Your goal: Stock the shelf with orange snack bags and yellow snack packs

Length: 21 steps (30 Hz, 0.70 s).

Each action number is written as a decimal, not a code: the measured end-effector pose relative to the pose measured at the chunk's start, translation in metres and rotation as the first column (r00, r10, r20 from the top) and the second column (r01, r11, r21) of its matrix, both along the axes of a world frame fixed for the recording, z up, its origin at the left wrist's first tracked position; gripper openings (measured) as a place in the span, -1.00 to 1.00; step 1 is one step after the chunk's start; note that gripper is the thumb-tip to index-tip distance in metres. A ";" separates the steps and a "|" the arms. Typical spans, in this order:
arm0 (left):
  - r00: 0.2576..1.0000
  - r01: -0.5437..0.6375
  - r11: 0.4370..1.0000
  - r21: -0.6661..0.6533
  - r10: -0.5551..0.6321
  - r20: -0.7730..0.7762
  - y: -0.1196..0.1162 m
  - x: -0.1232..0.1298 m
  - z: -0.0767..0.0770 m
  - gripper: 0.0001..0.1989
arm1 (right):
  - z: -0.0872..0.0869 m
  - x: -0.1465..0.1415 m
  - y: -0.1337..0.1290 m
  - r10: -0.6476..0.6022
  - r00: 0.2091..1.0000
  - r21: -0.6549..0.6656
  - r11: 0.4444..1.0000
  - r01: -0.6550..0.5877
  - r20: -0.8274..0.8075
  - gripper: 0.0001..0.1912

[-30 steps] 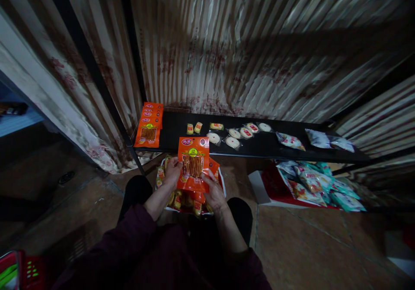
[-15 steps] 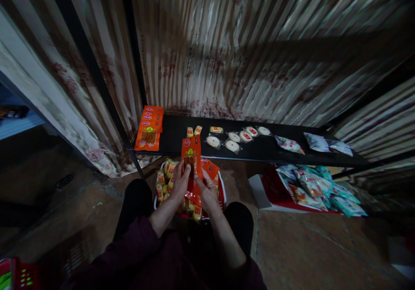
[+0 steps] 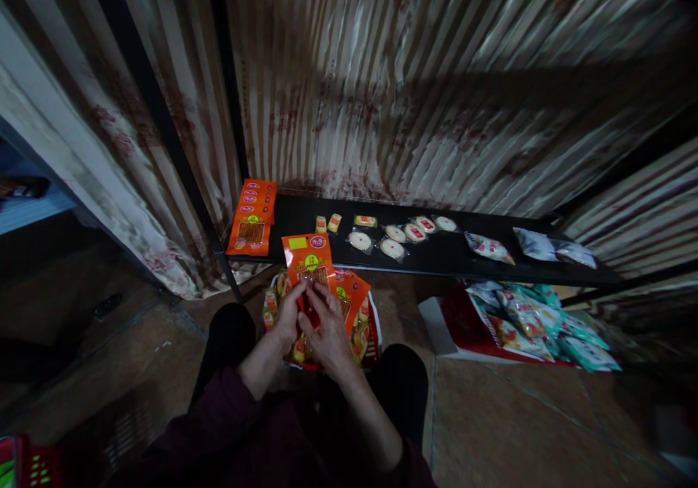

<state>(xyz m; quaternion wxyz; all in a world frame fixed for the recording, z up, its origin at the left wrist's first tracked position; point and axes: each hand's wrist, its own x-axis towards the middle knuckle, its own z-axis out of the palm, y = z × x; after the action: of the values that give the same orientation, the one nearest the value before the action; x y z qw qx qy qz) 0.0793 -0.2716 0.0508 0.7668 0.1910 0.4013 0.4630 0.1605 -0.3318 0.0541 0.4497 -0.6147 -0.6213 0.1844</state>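
Observation:
An orange snack packet [image 3: 308,257] with a yellow label is held over a basket [image 3: 375,321] between my knees. My left hand [image 3: 286,321] is closed on the packet's lower left part. On its lower right part, my right hand [image 3: 327,328] is closed too, fingers close to the left ones. Another orange packet [image 3: 352,295] lies in the basket among small yellow wrapped snacks [image 3: 270,302]. Overlapping orange packets [image 3: 251,215] lie on the left end of the black shelf [image 3: 294,212].
On the shelf are small yellow packs [image 3: 327,222], round white wrapped snacks [image 3: 393,248] and pouches [image 3: 489,247]. A red and white box [image 3: 461,328] with green and white bags [image 3: 545,321] stands on the floor at right. Bottom left shows a red basket [image 3: 41,462].
The held orange packet has shifted left and tilted, showing more of its upper part. My right hand has moved left, closer to my left hand, uncovering more of the packet in the basket.

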 end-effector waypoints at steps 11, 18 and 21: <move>0.953 0.289 0.957 -0.022 -0.285 0.108 0.008 -0.017 0.009 -0.53 | -0.008 0.037 0.008 -0.321 0.882 -0.102 0.947 0.304 -0.345 -0.56; 0.928 0.348 0.934 -0.074 -0.333 0.164 0.005 -0.021 0.008 -0.55 | -0.013 0.037 0.010 -0.289 0.724 -0.194 0.957 0.214 -0.626 -0.67; 0.939 0.300 0.947 -0.118 -0.271 0.210 0.006 -0.022 0.005 -0.66 | -0.013 0.038 0.010 -0.308 0.700 -0.189 0.951 0.245 -0.644 -0.65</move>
<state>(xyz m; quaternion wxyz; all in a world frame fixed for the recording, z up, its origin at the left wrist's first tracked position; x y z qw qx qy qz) 0.0572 -0.2657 0.0560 0.8729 0.1444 0.3272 0.3318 0.1982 -0.3215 0.0415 0.6364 -0.6133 -0.3112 0.3493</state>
